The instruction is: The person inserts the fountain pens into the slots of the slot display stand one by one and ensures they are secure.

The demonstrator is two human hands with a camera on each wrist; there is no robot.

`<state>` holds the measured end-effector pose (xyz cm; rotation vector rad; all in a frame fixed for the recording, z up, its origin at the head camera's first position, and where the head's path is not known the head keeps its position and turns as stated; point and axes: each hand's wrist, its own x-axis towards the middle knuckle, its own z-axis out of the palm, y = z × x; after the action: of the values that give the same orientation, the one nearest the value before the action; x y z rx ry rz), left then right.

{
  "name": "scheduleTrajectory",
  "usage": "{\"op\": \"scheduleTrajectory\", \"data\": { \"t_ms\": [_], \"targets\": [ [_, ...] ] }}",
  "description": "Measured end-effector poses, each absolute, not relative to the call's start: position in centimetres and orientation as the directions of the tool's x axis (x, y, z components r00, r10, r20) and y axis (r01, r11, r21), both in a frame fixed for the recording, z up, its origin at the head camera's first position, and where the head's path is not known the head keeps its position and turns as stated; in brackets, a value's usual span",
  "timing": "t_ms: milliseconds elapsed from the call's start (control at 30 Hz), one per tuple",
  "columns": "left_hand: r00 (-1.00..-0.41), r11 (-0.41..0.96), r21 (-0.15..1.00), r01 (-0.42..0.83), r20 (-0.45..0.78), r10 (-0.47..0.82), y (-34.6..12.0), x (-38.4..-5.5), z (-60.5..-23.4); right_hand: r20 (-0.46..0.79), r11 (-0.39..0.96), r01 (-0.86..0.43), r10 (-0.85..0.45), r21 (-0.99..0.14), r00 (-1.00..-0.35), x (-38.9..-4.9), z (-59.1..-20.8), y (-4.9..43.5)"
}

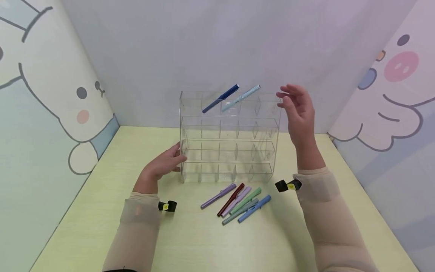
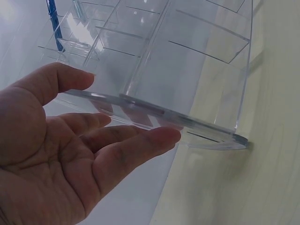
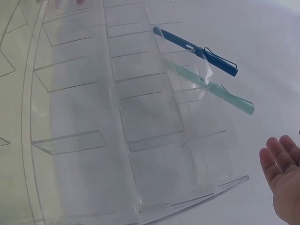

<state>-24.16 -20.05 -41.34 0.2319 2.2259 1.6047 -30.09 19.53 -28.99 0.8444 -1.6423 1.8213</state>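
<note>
A clear tiered pen rack [image 1: 227, 145] with small compartments stands upright on the table. My left hand [image 1: 165, 161] holds its left side panel, the thumb at the front edge and the fingers along the outer face [image 2: 140, 145]. By the rack's top right corner is my right hand [image 1: 299, 113], fingers loosely extended and nothing in them; the right wrist view shows this hand [image 3: 286, 183] apart from the rack. A dark blue pen [image 1: 221, 99] and a light blue pen [image 1: 241, 98] lean slantwise in the top tier, caps upward.
Several capped pens lie on the table before the rack: purple [image 1: 218, 196], dark red [image 1: 231, 200], lilac [image 1: 236, 201], green [image 1: 245, 201], grey-green [image 1: 239, 212] and blue [image 1: 254, 208]. Behind the rack rises a pale wall [image 1: 153, 64]; cartoon-printed panels [image 1: 78, 124] flank the table.
</note>
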Motion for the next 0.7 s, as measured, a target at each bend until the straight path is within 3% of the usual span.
{"op": "scheduleTrajectory", "data": {
  "t_ms": [700],
  "targets": [
    [-0.910, 0.340, 0.936, -0.091, -0.217, 0.352, -20.2, -24.0, -41.4, 0.809, -0.328, -0.786, 0.098, -0.524, -0.580, -22.8, -32.1, 22.9]
  ]
}}
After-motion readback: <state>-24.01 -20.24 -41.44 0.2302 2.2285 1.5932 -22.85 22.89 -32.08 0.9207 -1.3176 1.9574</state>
